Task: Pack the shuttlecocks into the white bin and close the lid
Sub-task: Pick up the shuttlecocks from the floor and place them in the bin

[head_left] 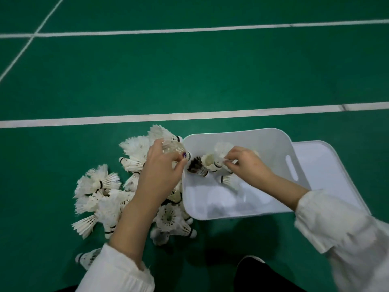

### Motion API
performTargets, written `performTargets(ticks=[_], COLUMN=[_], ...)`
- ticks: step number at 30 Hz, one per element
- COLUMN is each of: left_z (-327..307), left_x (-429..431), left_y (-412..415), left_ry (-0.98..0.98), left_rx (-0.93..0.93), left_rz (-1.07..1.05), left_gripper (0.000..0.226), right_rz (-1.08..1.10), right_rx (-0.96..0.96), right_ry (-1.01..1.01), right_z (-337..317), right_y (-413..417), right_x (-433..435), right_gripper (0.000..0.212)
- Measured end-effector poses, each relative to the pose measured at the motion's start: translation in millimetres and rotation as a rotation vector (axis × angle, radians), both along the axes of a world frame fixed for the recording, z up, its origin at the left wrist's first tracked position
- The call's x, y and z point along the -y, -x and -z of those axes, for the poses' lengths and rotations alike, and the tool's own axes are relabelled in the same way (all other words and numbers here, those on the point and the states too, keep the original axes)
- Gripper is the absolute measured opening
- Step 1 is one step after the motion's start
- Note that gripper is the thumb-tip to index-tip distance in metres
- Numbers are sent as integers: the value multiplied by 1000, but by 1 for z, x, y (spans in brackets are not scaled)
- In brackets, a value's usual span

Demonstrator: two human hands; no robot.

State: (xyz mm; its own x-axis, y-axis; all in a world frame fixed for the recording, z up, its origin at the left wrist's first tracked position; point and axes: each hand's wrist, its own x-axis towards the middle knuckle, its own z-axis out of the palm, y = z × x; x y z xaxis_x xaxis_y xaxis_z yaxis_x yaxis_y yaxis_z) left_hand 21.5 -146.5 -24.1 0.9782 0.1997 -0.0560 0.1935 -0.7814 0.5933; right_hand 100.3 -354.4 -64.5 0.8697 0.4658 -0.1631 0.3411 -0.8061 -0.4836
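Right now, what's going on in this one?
A person is packing shuttlecocks into the white bin on a green court. The left hand grips one shuttlecock at the bin's left edge; the right hand pinches a second shuttlecock inside the bin, beside a few others. Most lie in a pile left of the bin. The lid lies off, to the bin's right.

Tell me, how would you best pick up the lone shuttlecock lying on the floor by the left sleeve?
Pinch the lone shuttlecock by its rounded cork, coming from the left over the bare floor. It lies on its side, cork pointing left and free, while its feather skirt runs under the left sleeve. The cork is probably firmer than the feathers.
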Motion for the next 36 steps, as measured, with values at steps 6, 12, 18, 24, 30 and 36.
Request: performTargets(ticks=[6, 12, 18, 24, 30, 36], left_z=[16, 25, 33, 38, 33, 29], left_x=[9, 6, 2, 13, 33, 14], left_y=[6, 11, 7, 2, 1, -1], left_ry=[13, 66, 115, 194, 203, 220], left_rx=[-33, -71, -95, -33, -59, -5], left_rz=[26, 8, 19, 27, 66, 10], left_gripper=[17, 17, 16, 14, 27, 26], right_rz=[-115, -211, -29, -118, -2, 124], right_rx=[-143, -184, -175, -130, -214, -241], right_ry=[110, 248, 64, -166, -177, -123], right_z=[49, 95, 77, 7, 1, 5], right_y=[8, 3, 7, 24, 35, 15], right_x=[-21, -55, -53, -36, -50, -7], right_gripper=[26, 23, 50, 58, 46, 48])
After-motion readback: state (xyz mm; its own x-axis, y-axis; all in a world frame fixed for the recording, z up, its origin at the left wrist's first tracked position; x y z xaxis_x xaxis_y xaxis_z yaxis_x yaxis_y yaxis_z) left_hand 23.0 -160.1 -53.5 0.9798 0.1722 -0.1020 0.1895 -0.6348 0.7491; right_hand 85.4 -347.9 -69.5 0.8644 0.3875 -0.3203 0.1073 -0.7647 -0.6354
